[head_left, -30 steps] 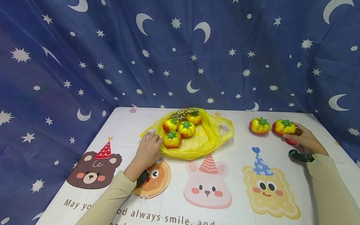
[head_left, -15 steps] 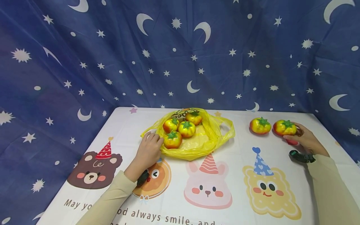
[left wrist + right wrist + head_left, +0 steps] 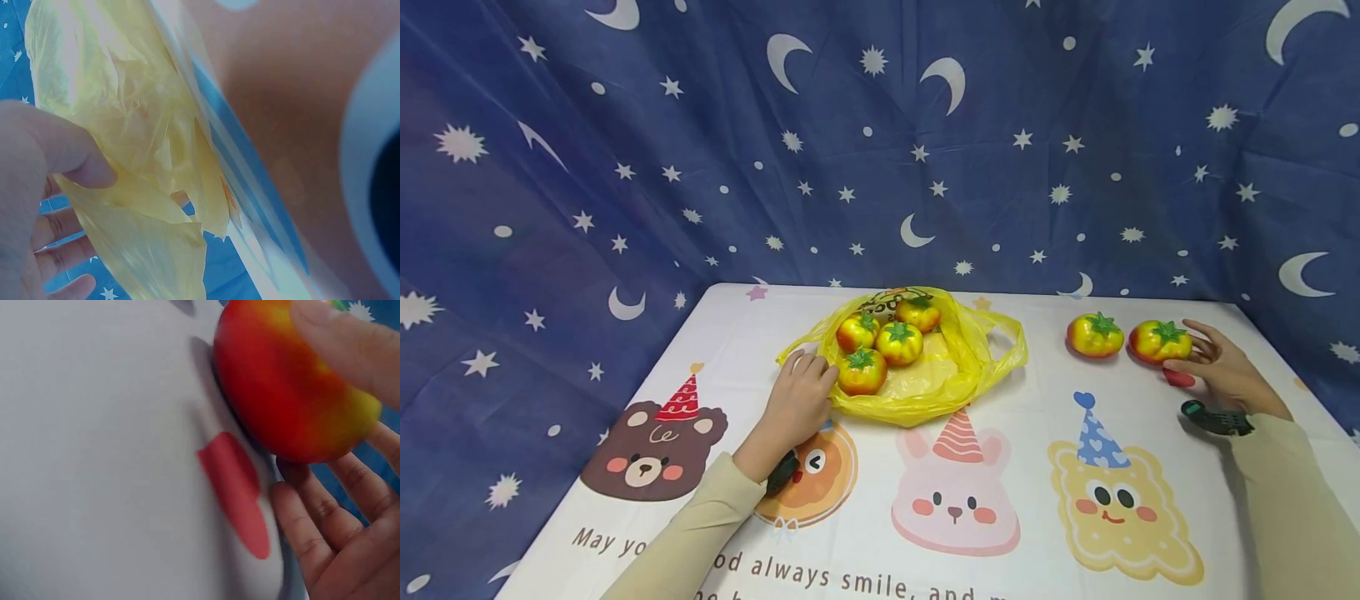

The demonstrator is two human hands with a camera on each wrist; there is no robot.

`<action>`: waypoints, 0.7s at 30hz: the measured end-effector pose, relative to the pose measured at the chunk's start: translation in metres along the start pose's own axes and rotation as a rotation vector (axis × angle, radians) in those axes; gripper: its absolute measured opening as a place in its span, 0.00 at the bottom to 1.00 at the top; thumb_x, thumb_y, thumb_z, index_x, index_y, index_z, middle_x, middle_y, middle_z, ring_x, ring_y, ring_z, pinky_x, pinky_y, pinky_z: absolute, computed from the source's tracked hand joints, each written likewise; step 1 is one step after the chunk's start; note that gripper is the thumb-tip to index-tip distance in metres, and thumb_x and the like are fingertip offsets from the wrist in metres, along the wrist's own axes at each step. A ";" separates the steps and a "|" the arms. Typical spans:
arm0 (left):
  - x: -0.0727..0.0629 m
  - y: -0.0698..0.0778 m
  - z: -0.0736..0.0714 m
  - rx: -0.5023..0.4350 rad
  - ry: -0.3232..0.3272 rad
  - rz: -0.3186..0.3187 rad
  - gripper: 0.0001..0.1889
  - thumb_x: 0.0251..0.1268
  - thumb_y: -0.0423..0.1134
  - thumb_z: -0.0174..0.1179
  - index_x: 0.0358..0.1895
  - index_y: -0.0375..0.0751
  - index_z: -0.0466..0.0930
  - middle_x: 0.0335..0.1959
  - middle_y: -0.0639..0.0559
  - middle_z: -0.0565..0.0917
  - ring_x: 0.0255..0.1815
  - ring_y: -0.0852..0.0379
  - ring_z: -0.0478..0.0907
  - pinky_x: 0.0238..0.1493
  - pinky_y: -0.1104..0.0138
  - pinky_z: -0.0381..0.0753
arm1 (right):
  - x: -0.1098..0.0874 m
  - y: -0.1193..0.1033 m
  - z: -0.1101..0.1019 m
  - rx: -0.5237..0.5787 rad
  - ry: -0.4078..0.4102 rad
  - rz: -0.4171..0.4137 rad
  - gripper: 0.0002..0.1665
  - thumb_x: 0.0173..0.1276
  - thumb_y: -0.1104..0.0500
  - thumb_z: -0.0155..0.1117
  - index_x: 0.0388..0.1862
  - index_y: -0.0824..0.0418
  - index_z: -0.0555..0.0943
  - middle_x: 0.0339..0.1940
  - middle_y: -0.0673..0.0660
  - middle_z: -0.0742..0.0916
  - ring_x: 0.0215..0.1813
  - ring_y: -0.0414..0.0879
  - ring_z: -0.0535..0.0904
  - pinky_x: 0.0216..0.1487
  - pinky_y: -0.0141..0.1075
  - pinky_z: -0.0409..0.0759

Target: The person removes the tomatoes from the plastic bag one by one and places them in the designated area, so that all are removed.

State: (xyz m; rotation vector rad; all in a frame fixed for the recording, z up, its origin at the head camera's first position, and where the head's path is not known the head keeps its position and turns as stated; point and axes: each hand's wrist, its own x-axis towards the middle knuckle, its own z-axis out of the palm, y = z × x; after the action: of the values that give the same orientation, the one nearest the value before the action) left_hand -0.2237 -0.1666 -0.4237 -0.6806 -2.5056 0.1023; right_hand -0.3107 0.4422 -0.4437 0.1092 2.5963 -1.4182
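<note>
My left hand point(image 3: 799, 393) pinches the left edge of a yellow plastic bag point(image 3: 925, 407). In the left wrist view the bag point(image 3: 134, 119) lies between thumb and fingers. Several yellow-and-red toy tomatoes point(image 3: 898, 343) with green star-shaped tops sit inside the bag, whose mouth gapes wide. At the right of the table, two more tomatoes stand side by side: a left one point(image 3: 1094, 336) and a right one point(image 3: 1159, 342). Beside the right one is my right hand point(image 3: 1232, 371), its fingers spread. In the right wrist view the thumb overlaps that tomato point(image 3: 281, 387); whether it touches is unclear.
A white tablecloth point(image 3: 1030, 517) with printed cartoon animals and lettering covers the table. Behind it hangs a dark blue curtain point(image 3: 865, 167) with moons and stars. A small red printed patch point(image 3: 1178, 378) shows on the cloth near the right hand.
My right hand has loosened from the right tomato and moved slightly right, its fingers spreading. That tomato stays in place. The left hand and the bag hold still.
</note>
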 end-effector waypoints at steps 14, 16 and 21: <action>0.001 -0.001 -0.001 0.006 0.000 0.009 0.11 0.44 0.31 0.61 0.35 0.40 0.77 0.35 0.45 0.79 0.46 0.45 0.75 0.61 0.50 0.69 | 0.013 0.016 -0.038 0.148 0.072 -0.261 0.47 0.65 0.59 0.60 0.76 0.43 0.47 0.62 0.33 0.71 0.49 0.18 0.72 0.47 0.17 0.75; 0.001 -0.001 -0.001 0.006 0.006 0.011 0.11 0.44 0.31 0.61 0.35 0.39 0.77 0.34 0.45 0.78 0.46 0.45 0.76 0.61 0.50 0.70 | 0.014 0.014 -0.040 0.141 0.119 -0.275 0.45 0.65 0.60 0.60 0.75 0.43 0.50 0.59 0.32 0.73 0.49 0.18 0.73 0.47 0.16 0.74; 0.000 -0.001 0.000 0.006 0.009 0.012 0.10 0.44 0.30 0.60 0.34 0.39 0.77 0.34 0.45 0.78 0.46 0.45 0.75 0.60 0.50 0.70 | -0.016 -0.039 -0.028 0.101 0.174 -0.307 0.40 0.67 0.59 0.57 0.74 0.44 0.53 0.55 0.28 0.74 0.46 0.16 0.73 0.49 0.13 0.70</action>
State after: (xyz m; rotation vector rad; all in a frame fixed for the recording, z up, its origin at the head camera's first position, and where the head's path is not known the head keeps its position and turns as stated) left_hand -0.2242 -0.1671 -0.4230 -0.6919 -2.4917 0.1106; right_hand -0.3043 0.4454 -0.3937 -0.1684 2.7742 -1.7118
